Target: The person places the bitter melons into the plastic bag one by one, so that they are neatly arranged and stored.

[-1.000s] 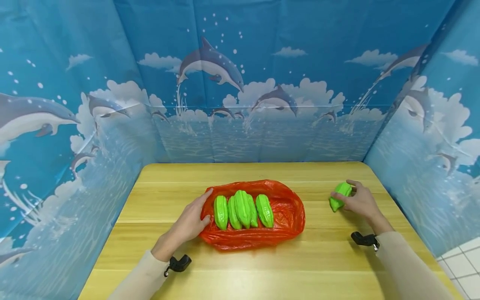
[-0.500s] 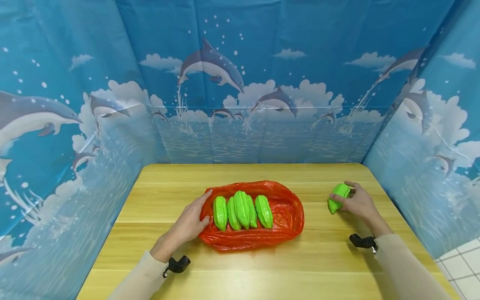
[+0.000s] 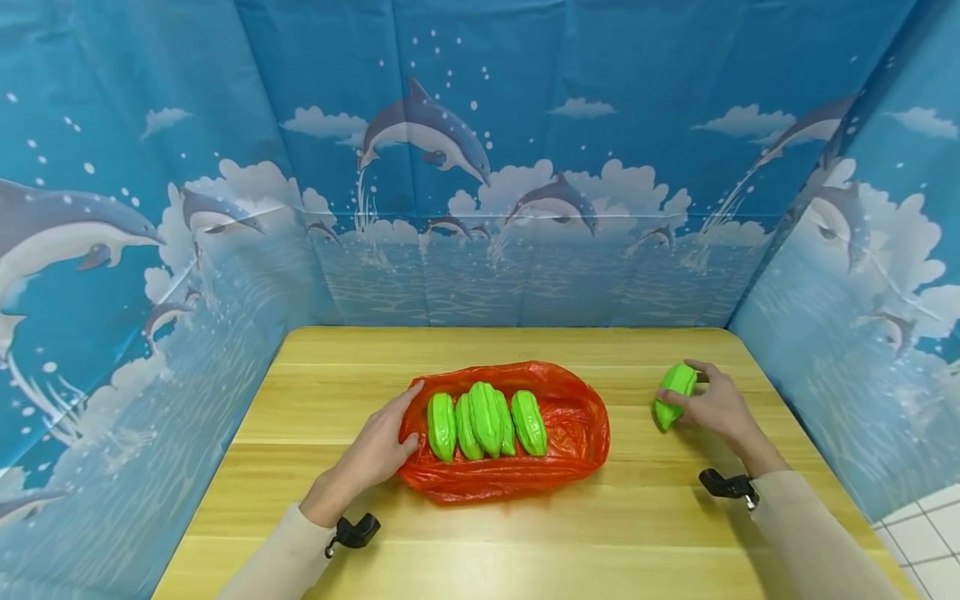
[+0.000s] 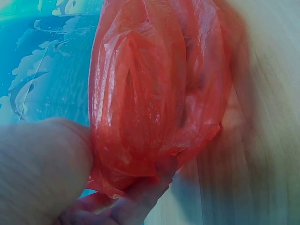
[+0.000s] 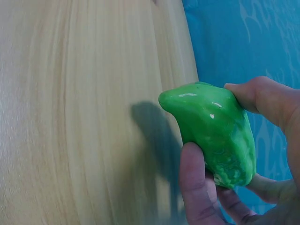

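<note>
A red plastic bag [image 3: 573, 425] lies spread open on the table, with several green star fruits [image 3: 486, 418] side by side in it. At the bag's left end my left hand [image 3: 378, 440] holds the rim, and the left wrist view shows the thumb and fingers [image 4: 140, 199] around the gathered plastic [image 4: 140, 103]. Over on the right, my right hand [image 3: 720, 408] grips another green star fruit [image 3: 677, 392] between thumb and fingers. Its ridged, glossy body [image 5: 211, 126] tapers to a blunt tip in the right wrist view, and its shadow falls on the wood.
The wooden table [image 3: 480, 550] has rounded back corners. Blue dolphin-print sheeting [image 3: 480, 275] rises behind it and along both sides. A black wrist mount [image 3: 358, 530] sits at the left cuff, another black mount [image 3: 726, 483] at the right one. White floor tiles [image 3: 930, 533] show at lower right.
My right hand has shifted the star fruit slightly to the left and turned it a little more lengthwise. My left hand and the bag have stayed in place.
</note>
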The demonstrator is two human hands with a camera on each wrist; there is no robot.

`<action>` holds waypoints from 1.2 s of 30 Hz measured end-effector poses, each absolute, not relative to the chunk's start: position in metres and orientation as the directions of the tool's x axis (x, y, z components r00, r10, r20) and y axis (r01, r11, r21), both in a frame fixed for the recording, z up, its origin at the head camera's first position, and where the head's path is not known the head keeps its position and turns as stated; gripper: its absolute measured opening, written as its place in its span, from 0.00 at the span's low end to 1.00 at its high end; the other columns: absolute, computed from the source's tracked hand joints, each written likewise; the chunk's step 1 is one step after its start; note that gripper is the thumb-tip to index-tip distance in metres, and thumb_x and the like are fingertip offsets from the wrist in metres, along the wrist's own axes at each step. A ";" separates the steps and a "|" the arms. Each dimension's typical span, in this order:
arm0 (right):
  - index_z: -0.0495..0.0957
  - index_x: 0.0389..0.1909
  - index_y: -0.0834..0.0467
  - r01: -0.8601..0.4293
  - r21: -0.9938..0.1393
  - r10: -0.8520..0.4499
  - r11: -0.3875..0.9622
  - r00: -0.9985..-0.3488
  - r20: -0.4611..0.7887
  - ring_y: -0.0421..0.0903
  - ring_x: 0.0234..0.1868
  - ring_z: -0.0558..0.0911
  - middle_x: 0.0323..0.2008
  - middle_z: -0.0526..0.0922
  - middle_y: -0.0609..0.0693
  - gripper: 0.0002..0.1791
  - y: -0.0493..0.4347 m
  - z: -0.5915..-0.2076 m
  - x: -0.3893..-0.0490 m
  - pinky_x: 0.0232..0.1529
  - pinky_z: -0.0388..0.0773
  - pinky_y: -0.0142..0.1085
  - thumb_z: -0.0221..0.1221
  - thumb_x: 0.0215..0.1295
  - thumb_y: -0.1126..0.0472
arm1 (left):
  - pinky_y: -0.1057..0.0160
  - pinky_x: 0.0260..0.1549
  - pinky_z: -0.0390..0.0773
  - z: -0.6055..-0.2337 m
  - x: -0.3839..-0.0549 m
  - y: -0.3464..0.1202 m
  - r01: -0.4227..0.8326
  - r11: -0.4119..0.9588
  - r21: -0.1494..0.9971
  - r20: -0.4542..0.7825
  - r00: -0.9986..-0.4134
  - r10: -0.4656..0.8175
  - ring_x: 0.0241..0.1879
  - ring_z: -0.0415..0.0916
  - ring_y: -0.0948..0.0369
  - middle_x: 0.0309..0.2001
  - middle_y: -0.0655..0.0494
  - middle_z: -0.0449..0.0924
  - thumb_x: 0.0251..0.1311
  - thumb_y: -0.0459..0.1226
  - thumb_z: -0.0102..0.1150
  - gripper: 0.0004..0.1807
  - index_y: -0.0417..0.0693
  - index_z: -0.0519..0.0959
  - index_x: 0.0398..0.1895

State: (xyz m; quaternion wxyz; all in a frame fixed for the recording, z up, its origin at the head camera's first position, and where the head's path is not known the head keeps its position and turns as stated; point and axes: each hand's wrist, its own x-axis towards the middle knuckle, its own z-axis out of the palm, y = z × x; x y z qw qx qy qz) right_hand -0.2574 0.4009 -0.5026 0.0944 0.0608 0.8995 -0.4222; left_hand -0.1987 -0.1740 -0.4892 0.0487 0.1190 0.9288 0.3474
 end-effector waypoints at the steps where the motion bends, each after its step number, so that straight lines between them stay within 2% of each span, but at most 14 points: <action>1: 0.40 0.96 0.69 0.184 -0.752 0.025 0.632 -0.976 -0.218 0.72 0.67 0.87 0.85 0.53 0.87 0.64 0.400 -0.502 -0.257 0.47 0.98 0.43 0.70 0.83 0.40 | 0.33 0.85 0.74 -0.489 -0.199 -0.174 0.186 0.730 0.658 -0.009 -0.967 0.254 0.88 0.69 0.36 0.90 0.37 0.67 0.76 0.25 0.69 0.50 0.48 0.58 0.97; 5: 0.41 0.95 0.69 0.163 -0.767 0.010 0.620 -0.980 -0.200 0.77 0.72 0.83 0.85 0.52 0.87 0.63 0.397 -0.499 -0.258 0.47 0.98 0.44 0.71 0.83 0.43 | 0.32 0.86 0.73 -0.487 -0.199 -0.174 0.186 0.732 0.655 -0.010 -0.967 0.254 0.88 0.68 0.35 0.91 0.37 0.67 0.76 0.26 0.69 0.50 0.48 0.58 0.97; 10: 0.42 0.95 0.70 0.151 -0.774 -0.005 0.615 -0.981 -0.195 0.79 0.75 0.79 0.85 0.54 0.87 0.63 0.393 -0.498 -0.258 0.47 0.98 0.43 0.72 0.82 0.44 | 0.32 0.86 0.72 -0.488 -0.199 -0.174 0.187 0.736 0.650 -0.009 -0.967 0.254 0.89 0.68 0.35 0.91 0.37 0.66 0.76 0.26 0.69 0.50 0.48 0.58 0.97; 19: 0.41 0.95 0.71 0.128 -0.763 -0.024 0.634 -0.982 -0.185 0.78 0.73 0.82 0.84 0.56 0.86 0.62 0.387 -0.495 -0.255 0.47 0.98 0.45 0.72 0.83 0.46 | 0.32 0.87 0.72 -0.488 -0.197 -0.174 0.187 0.733 0.654 -0.016 -0.965 0.261 0.89 0.67 0.36 0.91 0.38 0.66 0.77 0.28 0.69 0.49 0.48 0.59 0.96; 23: 0.42 0.96 0.67 0.117 -0.749 -0.028 0.652 -0.984 -0.178 0.75 0.68 0.86 0.84 0.55 0.85 0.63 0.384 -0.493 -0.254 0.46 0.98 0.46 0.72 0.82 0.44 | 0.32 0.86 0.72 -0.489 -0.197 -0.173 0.189 0.734 0.652 -0.021 -0.964 0.267 0.89 0.67 0.36 0.91 0.38 0.66 0.78 0.28 0.69 0.48 0.48 0.59 0.97; 26: 0.44 0.96 0.65 0.103 -0.746 -0.037 0.658 -0.985 -0.169 0.74 0.67 0.85 0.84 0.55 0.85 0.61 0.381 -0.492 -0.253 0.45 0.98 0.46 0.72 0.82 0.45 | 0.32 0.86 0.73 -0.489 -0.197 -0.172 0.191 0.737 0.649 -0.022 -0.963 0.268 0.89 0.67 0.36 0.91 0.38 0.67 0.78 0.28 0.69 0.48 0.48 0.59 0.96; 31: 0.46 0.96 0.65 0.077 -0.754 -0.067 0.652 -0.985 -0.159 0.78 0.69 0.82 0.84 0.55 0.84 0.59 0.378 -0.489 -0.252 0.45 0.98 0.47 0.72 0.82 0.46 | 0.33 0.86 0.74 -0.488 -0.198 -0.171 0.189 0.739 0.647 -0.025 -0.963 0.268 0.88 0.69 0.36 0.90 0.38 0.69 0.78 0.28 0.69 0.47 0.48 0.60 0.96; 36: 0.46 0.96 0.65 0.057 -0.755 -0.085 0.653 -0.985 -0.149 0.80 0.68 0.84 0.84 0.56 0.84 0.59 0.373 -0.485 -0.251 0.45 0.98 0.48 0.72 0.83 0.48 | 0.33 0.86 0.74 -0.488 -0.198 -0.170 0.190 0.735 0.651 -0.028 -0.962 0.273 0.88 0.69 0.36 0.89 0.37 0.69 0.79 0.29 0.68 0.46 0.46 0.61 0.95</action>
